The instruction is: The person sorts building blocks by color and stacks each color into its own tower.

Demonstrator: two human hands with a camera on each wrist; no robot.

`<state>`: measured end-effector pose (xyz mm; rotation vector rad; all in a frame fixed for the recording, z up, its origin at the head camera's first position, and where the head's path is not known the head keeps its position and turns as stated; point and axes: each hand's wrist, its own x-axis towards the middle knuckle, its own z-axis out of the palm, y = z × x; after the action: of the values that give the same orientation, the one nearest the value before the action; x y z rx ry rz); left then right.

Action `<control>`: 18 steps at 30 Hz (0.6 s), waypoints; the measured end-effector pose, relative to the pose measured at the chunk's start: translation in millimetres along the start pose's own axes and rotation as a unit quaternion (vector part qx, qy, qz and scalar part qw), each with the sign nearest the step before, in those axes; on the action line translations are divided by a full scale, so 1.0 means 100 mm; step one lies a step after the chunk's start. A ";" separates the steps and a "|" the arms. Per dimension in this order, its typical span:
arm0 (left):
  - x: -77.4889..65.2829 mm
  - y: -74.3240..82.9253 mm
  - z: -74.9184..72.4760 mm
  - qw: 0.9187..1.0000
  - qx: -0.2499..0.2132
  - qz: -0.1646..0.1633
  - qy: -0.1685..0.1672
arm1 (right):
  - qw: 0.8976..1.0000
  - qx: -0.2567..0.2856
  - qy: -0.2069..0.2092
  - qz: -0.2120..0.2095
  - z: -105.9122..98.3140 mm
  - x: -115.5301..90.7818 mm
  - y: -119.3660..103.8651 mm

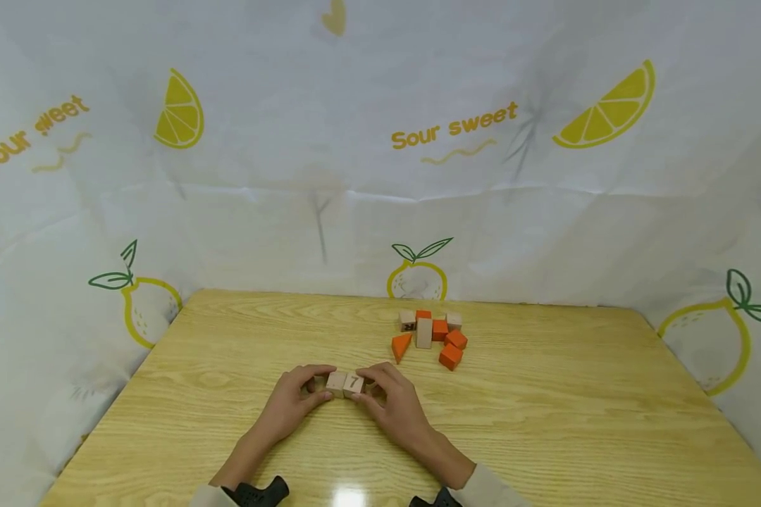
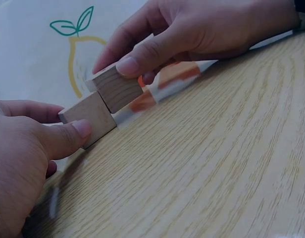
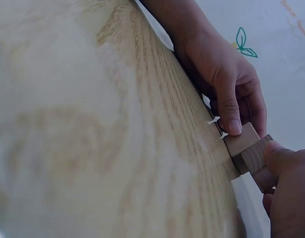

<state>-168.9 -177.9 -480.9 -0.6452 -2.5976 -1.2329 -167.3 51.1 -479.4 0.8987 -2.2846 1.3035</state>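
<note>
Head view puts my two blocks side by side on the near part of the table [image 1: 545, 415], their neighbouring faces touching or almost so. My left hand [image 1: 294, 396] pinches the plain block [image 1: 335, 382] between thumb and fingers; my right hand [image 1: 398, 403] pinches the 7 block [image 1: 354, 384] the same way, thumb on the near side, fingers on the far side. From the left wrist, the two sit slightly out of line, the 7 block a little higher along the shared edge; whether its underside bears on the wood I cannot tell.

Both look like bare wood, with grain showing on the near face of the 7 block, so I judge them light, stiff and hard to harm. Dry, uncoated faces should give my skin decent hold, and a soft pinch ought to be enough. The best hold, I think, is on the two opposite near and far faces, at mid-height, as I have them: that leaves the touching faces and the tops free. Pinching too near a corner could twist a block this small, and a nudge through one would likely push its neighbour.

Beyond my right hand, well apart from it, stand other pieces: an orange wedge [image 1: 401, 346], a tall block [image 1: 424, 334] and several orange blocks [image 1: 451, 356].
</note>
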 end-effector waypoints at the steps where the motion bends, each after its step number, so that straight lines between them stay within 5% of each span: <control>1: 0.00 0.00 0.00 1.000 -0.001 -0.001 -0.001 | 1.000 0.002 -0.005 0.005 0.00 0.00 0.00; 18: 0.00 0.01 0.00 1.000 -0.005 -0.012 -0.002 | 0.999 0.014 -0.030 0.027 0.00 0.00 0.02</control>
<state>-168.8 -177.4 -480.5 -0.6213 -2.6114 -1.2535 -168.8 51.8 -481.1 0.9023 -2.3570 1.3520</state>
